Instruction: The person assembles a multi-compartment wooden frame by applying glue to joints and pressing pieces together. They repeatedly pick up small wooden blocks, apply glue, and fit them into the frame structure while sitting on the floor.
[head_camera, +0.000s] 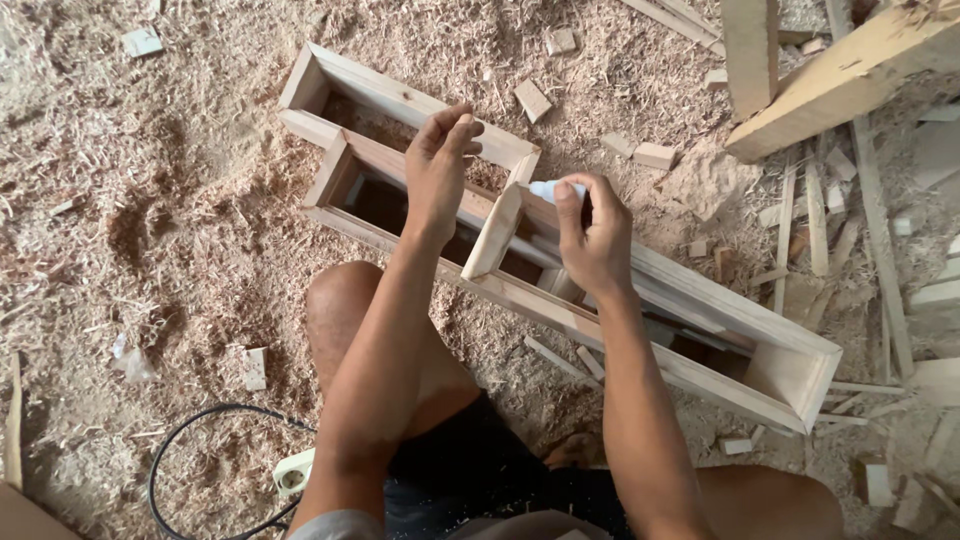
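A long open wooden frame (700, 300) lies on the sawdust-covered floor in front of my knees. A short wooden crosspiece (494, 232) stands tilted between its two side rails. My right hand (597, 240) is closed around a small white tube (546, 189), whose tip points at the top end of the crosspiece. My left hand (440, 165) hovers flat just left of the crosspiece, fingers together and stretched out, holding nothing. A second wooden frame (400, 100) lies directly behind the first.
Sawdust and shavings cover the floor. Thick planks (850, 75) and thin offcuts (820, 220) are piled at the right. Small wood blocks (532, 100) lie scattered behind. A black cable (175, 440) with a white socket (293, 472) sits by my left thigh.
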